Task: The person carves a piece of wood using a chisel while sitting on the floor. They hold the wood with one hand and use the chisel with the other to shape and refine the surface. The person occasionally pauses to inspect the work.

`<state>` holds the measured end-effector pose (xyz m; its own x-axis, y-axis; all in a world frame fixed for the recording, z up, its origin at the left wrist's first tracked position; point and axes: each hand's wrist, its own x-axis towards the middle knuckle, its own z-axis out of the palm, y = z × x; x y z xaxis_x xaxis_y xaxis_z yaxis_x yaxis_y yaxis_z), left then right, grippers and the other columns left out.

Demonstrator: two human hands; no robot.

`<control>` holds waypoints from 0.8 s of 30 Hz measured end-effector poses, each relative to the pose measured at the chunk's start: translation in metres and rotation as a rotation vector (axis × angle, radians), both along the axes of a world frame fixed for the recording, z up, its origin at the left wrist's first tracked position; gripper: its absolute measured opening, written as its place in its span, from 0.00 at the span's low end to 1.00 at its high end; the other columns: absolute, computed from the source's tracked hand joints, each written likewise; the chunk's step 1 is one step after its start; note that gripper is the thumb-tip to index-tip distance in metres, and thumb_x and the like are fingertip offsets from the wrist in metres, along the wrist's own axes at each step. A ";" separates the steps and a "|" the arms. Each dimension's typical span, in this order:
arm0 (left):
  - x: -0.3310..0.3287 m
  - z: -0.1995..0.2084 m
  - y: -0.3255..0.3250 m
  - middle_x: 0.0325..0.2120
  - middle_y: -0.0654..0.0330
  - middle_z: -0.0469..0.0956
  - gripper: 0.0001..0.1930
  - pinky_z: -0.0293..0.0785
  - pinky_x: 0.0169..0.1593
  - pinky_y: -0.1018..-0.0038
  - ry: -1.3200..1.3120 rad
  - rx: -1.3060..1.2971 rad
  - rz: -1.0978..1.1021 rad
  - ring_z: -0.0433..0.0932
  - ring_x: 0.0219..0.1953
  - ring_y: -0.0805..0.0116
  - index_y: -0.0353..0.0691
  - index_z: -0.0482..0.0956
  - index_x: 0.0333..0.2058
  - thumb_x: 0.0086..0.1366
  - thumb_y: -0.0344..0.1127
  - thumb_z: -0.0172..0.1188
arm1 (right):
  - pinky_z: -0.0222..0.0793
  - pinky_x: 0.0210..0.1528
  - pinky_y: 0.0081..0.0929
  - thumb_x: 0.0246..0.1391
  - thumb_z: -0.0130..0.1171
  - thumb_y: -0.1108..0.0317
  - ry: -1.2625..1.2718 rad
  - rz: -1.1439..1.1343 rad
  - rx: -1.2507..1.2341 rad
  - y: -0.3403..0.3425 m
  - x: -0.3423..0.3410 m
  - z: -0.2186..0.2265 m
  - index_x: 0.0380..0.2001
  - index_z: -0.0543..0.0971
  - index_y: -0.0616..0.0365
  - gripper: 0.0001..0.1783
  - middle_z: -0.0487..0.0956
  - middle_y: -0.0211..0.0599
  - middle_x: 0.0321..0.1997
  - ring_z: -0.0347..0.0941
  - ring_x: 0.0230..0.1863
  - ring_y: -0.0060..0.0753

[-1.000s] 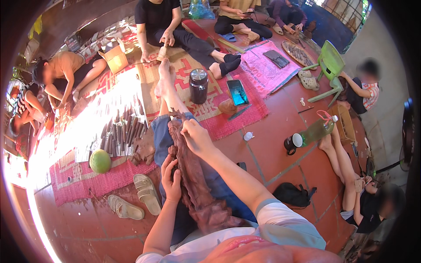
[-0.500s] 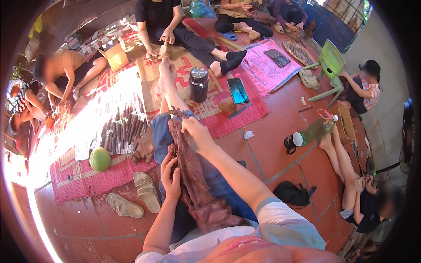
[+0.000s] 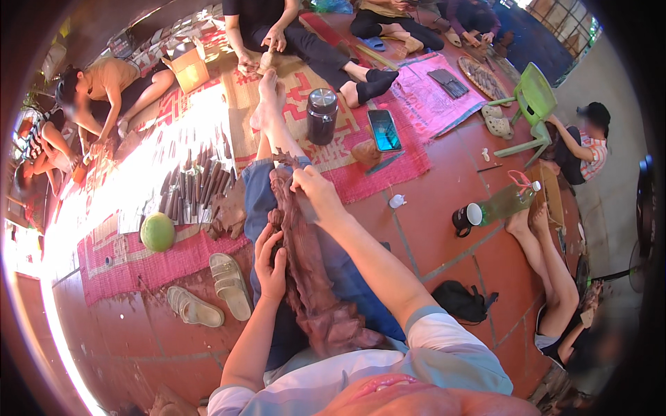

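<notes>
A long, reddish-brown wood carving (image 3: 311,281) with a knobby, ridged surface lies along my lap, its jagged tip pointing away from me. My left hand (image 3: 269,262) curls round the left side of the carving near its middle, fingers bent against the wood. Higher up, my right hand (image 3: 319,196) is closed in a pinch against the right side, close to the far end. A greyish flat edge shows under those fingers, but what it belongs to is too unclear to name.
Several dark-handled carving tools (image 3: 198,187) lie left of my legs, beside a green round fruit (image 3: 157,231) and sandals (image 3: 230,286). Ahead stand a dark thermos (image 3: 322,116) and a phone (image 3: 385,130). A mug (image 3: 467,220) and green bottle (image 3: 510,202) are rightward. Other people sit around.
The whole view has shifted slightly, so the surroundings sit a little higher in the picture. Both hands stay at about the same places on the carving.
</notes>
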<state>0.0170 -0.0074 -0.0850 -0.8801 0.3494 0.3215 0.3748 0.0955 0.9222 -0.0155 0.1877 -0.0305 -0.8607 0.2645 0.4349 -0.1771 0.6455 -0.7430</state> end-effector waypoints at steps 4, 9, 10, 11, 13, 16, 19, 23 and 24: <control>0.000 0.002 0.000 0.59 0.50 0.66 0.17 0.57 0.63 0.65 0.003 -0.007 0.008 0.64 0.62 0.55 0.36 0.76 0.49 0.61 0.28 0.53 | 0.67 0.34 0.36 0.50 0.57 0.75 0.050 -0.013 -0.157 0.008 -0.007 0.004 0.27 0.71 0.59 0.05 0.71 0.43 0.27 0.72 0.33 0.49; -0.001 0.001 -0.002 0.59 0.51 0.66 0.17 0.57 0.63 0.66 0.015 -0.001 0.007 0.64 0.62 0.56 0.37 0.76 0.49 0.60 0.28 0.54 | 0.67 0.34 0.35 0.47 0.61 0.74 0.024 0.035 -0.090 0.005 -0.005 -0.002 0.25 0.72 0.59 0.06 0.72 0.43 0.26 0.71 0.32 0.47; -0.002 0.003 -0.001 0.59 0.51 0.66 0.17 0.57 0.63 0.66 0.012 -0.005 0.005 0.64 0.62 0.56 0.37 0.76 0.49 0.60 0.27 0.54 | 0.67 0.33 0.34 0.47 0.61 0.75 0.121 0.052 -0.022 0.011 -0.004 -0.005 0.25 0.72 0.60 0.06 0.72 0.43 0.26 0.72 0.31 0.44; -0.001 0.004 -0.001 0.59 0.51 0.66 0.17 0.57 0.63 0.66 0.009 -0.008 0.003 0.64 0.62 0.56 0.37 0.76 0.48 0.60 0.27 0.54 | 0.67 0.33 0.32 0.48 0.61 0.76 0.088 -0.006 -0.094 0.012 -0.006 -0.008 0.25 0.73 0.61 0.06 0.72 0.42 0.26 0.72 0.31 0.41; -0.003 0.001 0.000 0.58 0.51 0.66 0.17 0.59 0.63 0.66 -0.004 -0.001 0.007 0.64 0.62 0.57 0.37 0.76 0.48 0.60 0.27 0.55 | 0.69 0.33 0.27 0.49 0.60 0.79 0.102 -0.089 -0.050 0.007 -0.005 -0.011 0.26 0.73 0.62 0.05 0.73 0.39 0.27 0.74 0.31 0.33; -0.001 -0.001 -0.001 0.58 0.51 0.66 0.16 0.61 0.62 0.66 -0.011 0.025 0.012 0.65 0.61 0.57 0.37 0.77 0.48 0.59 0.28 0.55 | 0.69 0.33 0.26 0.49 0.61 0.79 0.162 0.005 -0.095 0.006 -0.001 -0.023 0.27 0.73 0.63 0.05 0.73 0.38 0.28 0.73 0.30 0.32; -0.002 0.000 -0.002 0.58 0.51 0.66 0.16 0.61 0.61 0.67 -0.002 0.018 0.011 0.65 0.61 0.57 0.37 0.77 0.48 0.59 0.28 0.55 | 0.67 0.32 0.28 0.48 0.62 0.77 0.081 -0.071 -0.287 0.008 -0.006 -0.027 0.26 0.72 0.61 0.07 0.72 0.38 0.27 0.71 0.28 0.34; -0.003 -0.002 -0.003 0.58 0.51 0.67 0.16 0.61 0.62 0.66 -0.002 0.027 0.010 0.65 0.61 0.57 0.37 0.77 0.48 0.59 0.28 0.56 | 0.67 0.32 0.28 0.47 0.63 0.76 0.056 -0.024 -0.246 0.003 -0.004 -0.022 0.26 0.73 0.60 0.08 0.72 0.39 0.26 0.71 0.29 0.37; -0.002 -0.003 -0.003 0.58 0.51 0.67 0.16 0.60 0.62 0.66 -0.006 0.030 0.007 0.65 0.61 0.57 0.37 0.77 0.48 0.59 0.28 0.56 | 0.67 0.32 0.28 0.47 0.63 0.76 0.036 0.004 -0.281 0.004 -0.002 -0.023 0.26 0.73 0.60 0.08 0.72 0.39 0.26 0.71 0.28 0.38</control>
